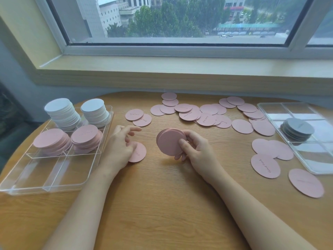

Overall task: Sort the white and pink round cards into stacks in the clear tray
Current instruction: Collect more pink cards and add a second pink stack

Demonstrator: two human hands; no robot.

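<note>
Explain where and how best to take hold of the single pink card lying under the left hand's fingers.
The pink card lies flat on the table, so no face can be pinched. Probably press it with the left hand, slide it, then pinch its exposed right rim from above.

A rounded wooden desk [162, 204] stands against a pale wall under a wide window [180, 18] with a grey-white frame and a deep cream sill [180, 67]. Outside, in soft daylight, are green trees, pale buildings and parked cars.
</note>
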